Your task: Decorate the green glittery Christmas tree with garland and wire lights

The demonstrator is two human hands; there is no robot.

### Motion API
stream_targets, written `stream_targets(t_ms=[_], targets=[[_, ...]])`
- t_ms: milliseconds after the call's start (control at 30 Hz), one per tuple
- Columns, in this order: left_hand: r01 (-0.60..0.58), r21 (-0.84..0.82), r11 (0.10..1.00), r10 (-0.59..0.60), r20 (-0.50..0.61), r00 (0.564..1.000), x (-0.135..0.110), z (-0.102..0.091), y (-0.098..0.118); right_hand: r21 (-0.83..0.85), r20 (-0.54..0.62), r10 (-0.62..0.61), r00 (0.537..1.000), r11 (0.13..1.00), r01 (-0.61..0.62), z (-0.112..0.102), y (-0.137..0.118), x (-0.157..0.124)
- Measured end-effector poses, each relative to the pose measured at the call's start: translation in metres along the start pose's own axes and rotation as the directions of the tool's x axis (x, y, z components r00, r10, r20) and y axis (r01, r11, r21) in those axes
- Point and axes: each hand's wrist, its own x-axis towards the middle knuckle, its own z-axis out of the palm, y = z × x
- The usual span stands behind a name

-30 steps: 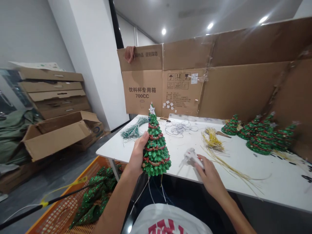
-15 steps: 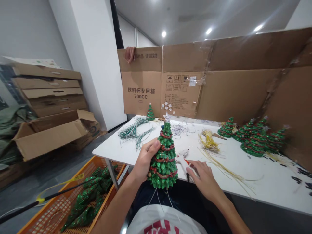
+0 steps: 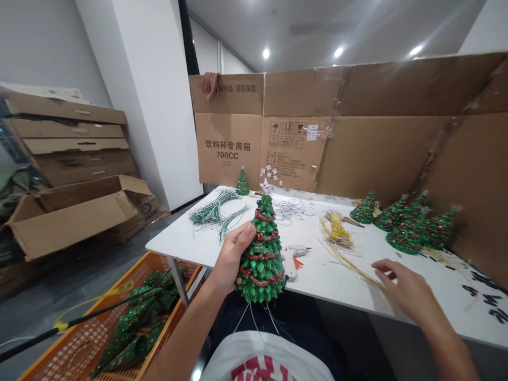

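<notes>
My left hand (image 3: 232, 254) is wrapped round a small green Christmas tree (image 3: 262, 248) with red garlands and a silver star on top, held upright just in front of the white table's (image 3: 397, 296) near edge. Thin wires hang from the tree's base. My right hand (image 3: 405, 288) hovers over the table to the right, fingers loosely spread and holding nothing, its fingertips by the long yellow strands (image 3: 349, 262). A white glue gun (image 3: 293, 259) with an orange trigger lies on the table between my hands.
Several finished trees (image 3: 408, 227) stand at the back right, one small tree (image 3: 242, 182) by the cardboard wall (image 3: 357, 137). Green wires (image 3: 216, 211) and thin silver wire (image 3: 293, 209) lie on the table. An orange crate (image 3: 79, 344) of green cones sits on the floor to the left, near open boxes (image 3: 75, 211).
My right hand let go of the glue gun and moved right toward the yellow strands. The tree in my left hand sank lower and shifted slightly right.
</notes>
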Motion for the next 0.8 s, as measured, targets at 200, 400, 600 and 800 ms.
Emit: stream_targets(t_ms=[200,400,600,800], targets=[[0.030,-0.006,1.000,-0.030,0.040,0.999,-0.001,0.002,0.000,-0.064,0.078,0.099,0.992,0.993,-0.094,-0.016,0.054,-0.001],[0.032,-0.008,0.999,-0.032,0.041,0.999,-0.001,0.004,0.001,-0.066,0.155,0.073,0.985,0.996,-0.064,-0.004,0.063,0.003],[0.027,-0.015,1.000,-0.026,0.048,0.998,0.002,0.004,0.001,-0.058,0.063,0.015,0.998,0.998,-0.011,-0.010,0.053,0.002],[0.039,-0.023,0.999,-0.038,0.021,0.999,0.000,0.004,0.001,-0.098,-0.238,-0.009,0.971,0.995,-0.015,-0.019,0.034,0.000]])
